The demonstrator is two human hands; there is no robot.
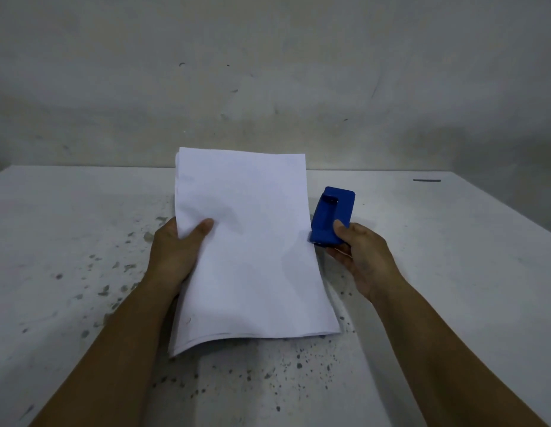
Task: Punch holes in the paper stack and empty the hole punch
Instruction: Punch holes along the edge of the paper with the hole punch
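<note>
Nearest me, two bare forearms reached in from 7 and 5 o'clock over a white table (67,241) w/ dark speckles. My left hand (172,257) pinched the paper stack (246,241) at its left edge, thumb on top, fingers hidden under. The stack sat at frame center, lifted, near edge curling down toward the tabletop. At 3 o'clock of the stack, touching its right edge, my right hand (363,257) gripped a blue hole punch (331,215), thumb on top, fingers curled below. Beyond, at 12, a scuffed grey wall (268,72).
</note>
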